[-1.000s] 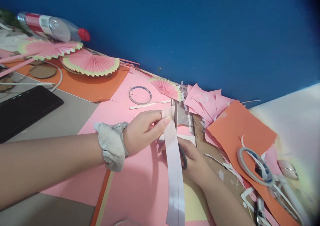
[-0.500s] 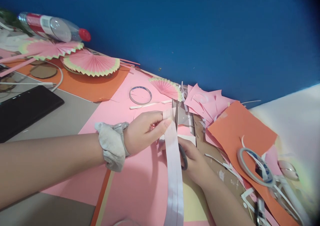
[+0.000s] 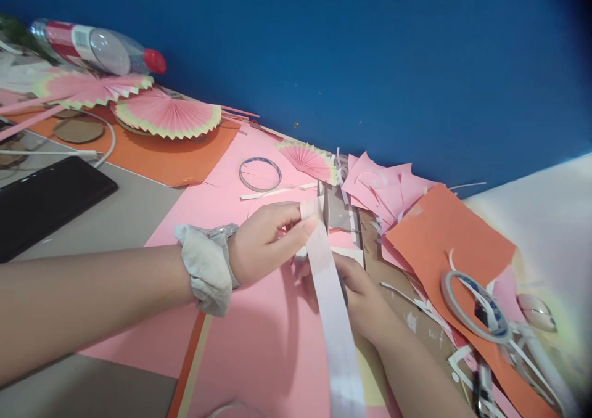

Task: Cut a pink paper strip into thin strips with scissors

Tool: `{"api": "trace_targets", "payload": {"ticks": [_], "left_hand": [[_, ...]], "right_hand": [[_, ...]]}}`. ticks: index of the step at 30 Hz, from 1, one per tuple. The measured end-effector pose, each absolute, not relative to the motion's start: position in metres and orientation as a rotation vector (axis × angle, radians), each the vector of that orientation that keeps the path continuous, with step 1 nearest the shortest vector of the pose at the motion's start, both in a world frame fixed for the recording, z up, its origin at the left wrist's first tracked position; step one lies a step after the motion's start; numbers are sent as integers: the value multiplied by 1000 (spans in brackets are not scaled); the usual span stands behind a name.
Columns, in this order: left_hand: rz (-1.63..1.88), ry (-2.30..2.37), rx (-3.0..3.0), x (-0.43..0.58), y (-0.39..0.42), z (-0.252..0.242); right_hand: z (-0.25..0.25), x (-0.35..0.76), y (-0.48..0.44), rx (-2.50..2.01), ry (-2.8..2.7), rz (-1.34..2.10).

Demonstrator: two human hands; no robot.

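A long, pale pink paper strip (image 3: 337,319) is pinched at its top end by the left hand (image 3: 263,242) and slanted toward the viewer, with grey scissors (image 3: 324,205), gripped in the right hand (image 3: 361,298), pointed upright beside that end.

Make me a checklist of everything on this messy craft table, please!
Surface: grey table, mostly covered by a pink paper sheet and orange paper sheets.
Job's things: pale paper strip, held up; scissors, blades at the strip's top end, handles hidden.
Clutter: pleated paper fans, tape roll, pink paper scraps, plastic bottle lying on its side, black flat device.
Hands: left hand pinches the strip's top; right hand grips the scissors behind the strip.
Cables: white cable curves beside the black device.
Surroundings: blue wall behind the table.
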State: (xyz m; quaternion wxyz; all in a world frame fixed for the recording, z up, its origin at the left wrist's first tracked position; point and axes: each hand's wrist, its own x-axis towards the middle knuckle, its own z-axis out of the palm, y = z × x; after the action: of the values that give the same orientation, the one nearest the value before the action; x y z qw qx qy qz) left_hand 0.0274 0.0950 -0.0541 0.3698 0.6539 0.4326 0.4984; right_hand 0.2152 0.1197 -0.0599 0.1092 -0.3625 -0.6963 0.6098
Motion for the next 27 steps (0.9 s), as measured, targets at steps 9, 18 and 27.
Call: {"api": "trace_targets", "payload": {"ticks": [9, 18, 27], "left_hand": [[1400, 1283, 1678, 28, 96, -56], [1408, 1270, 1710, 29, 96, -56], [1385, 1293, 1732, 28, 96, -54]], "right_hand": [[-56, 213, 120, -1072, -2144, 1688], [-54, 214, 121, -1072, -2169, 1664], [-55, 213, 121, -1076, -2174, 1656]]}}
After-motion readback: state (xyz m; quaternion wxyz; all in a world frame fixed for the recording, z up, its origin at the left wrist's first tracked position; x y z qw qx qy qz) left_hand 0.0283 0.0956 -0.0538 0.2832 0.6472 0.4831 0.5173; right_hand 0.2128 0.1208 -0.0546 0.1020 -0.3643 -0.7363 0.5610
